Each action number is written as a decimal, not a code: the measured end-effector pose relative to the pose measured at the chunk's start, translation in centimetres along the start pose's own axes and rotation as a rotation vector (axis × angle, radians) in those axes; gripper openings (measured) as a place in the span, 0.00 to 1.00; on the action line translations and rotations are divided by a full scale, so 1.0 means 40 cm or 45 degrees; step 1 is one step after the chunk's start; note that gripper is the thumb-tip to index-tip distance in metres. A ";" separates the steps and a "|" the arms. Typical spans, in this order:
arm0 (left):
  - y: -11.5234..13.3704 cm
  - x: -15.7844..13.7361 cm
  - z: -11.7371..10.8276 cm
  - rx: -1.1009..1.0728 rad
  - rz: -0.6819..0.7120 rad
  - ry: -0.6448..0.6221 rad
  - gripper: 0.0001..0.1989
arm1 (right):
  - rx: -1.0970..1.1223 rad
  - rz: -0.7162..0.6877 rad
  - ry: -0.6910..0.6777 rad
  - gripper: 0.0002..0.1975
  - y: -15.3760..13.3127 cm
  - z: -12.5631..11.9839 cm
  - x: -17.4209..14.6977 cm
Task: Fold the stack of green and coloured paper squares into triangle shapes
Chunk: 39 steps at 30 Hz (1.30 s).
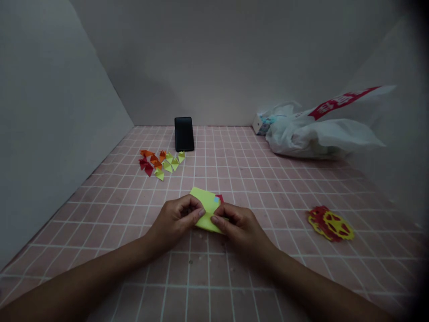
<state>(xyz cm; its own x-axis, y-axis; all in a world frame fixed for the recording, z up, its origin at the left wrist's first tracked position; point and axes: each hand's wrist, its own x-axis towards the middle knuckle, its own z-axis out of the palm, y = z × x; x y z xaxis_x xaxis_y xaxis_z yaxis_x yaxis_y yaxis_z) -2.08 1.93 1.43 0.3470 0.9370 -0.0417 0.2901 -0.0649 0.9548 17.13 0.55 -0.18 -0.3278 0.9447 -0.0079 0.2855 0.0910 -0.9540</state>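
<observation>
In the head view, yellow paper (203, 195) lies between my hands at the middle of the table. My left hand (179, 217) is closed, its thumb and index finger pinching the yellow paper from the left. From the other side my right hand (238, 221) pinches it too, fingertips a short way from the left ones. Whether they grip a small separate piece or the larger sheet beneath, I cannot tell. A light blue patch (216, 199) and a red paper corner (220, 197) show beyond my right fingers.
Several folded paper pieces in red, orange (154, 160) and yellow (167, 166) lie at the back left. A black phone (184, 134) leans behind them. A white plastic bag (301, 134) and a box (259, 124) stand at the back right. Red and yellow cutouts (331, 223) lie right.
</observation>
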 end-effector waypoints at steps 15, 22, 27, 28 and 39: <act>0.008 -0.005 0.016 -0.223 -0.337 -0.253 0.12 | -0.079 -0.140 0.084 0.10 0.001 0.011 -0.019; 0.018 -0.004 0.003 -0.142 -0.272 -0.302 0.15 | -0.032 -0.032 0.021 0.12 -0.011 0.003 -0.016; 0.012 -0.009 -0.002 0.083 -0.023 -0.229 0.14 | 0.250 0.150 -0.057 0.13 -0.011 0.001 -0.007; 0.011 -0.010 -0.001 0.141 0.024 -0.207 0.14 | 0.315 0.194 -0.060 0.12 -0.011 0.003 -0.006; 0.017 -0.020 0.004 0.328 0.124 -0.124 0.14 | 0.575 0.360 -0.182 0.14 -0.010 0.013 -0.003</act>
<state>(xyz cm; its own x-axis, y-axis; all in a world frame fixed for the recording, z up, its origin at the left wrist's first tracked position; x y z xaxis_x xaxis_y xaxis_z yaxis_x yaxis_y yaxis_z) -2.03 1.09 2.06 0.4643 0.8856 0.0065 0.4642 -0.2496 0.8498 16.58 0.21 0.05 -0.4223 0.8577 -0.2933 -0.0243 -0.3341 -0.9422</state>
